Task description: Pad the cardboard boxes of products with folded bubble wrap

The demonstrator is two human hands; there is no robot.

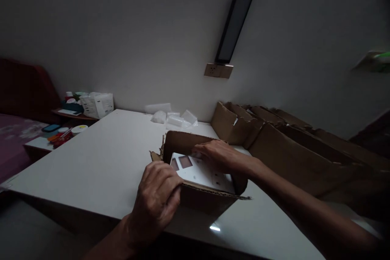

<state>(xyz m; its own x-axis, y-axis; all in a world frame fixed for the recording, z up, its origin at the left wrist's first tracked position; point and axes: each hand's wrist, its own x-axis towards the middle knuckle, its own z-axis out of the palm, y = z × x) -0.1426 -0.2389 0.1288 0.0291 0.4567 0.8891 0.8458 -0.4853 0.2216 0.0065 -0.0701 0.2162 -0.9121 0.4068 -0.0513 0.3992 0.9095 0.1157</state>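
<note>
So there's a small open cardboard box sitting near the front edge of a white table, with a flat white panel tilted inside, square cutouts toward its left end. Left hand has its fingers curled over the box's near left rim, and the right hand reaches in over the panel, fingertips kinda hard to make out. Some clear plastic packets are lying by the wall, and bigger brown cartons crowd the right side. Wall socket up above, bed way off left.
</note>
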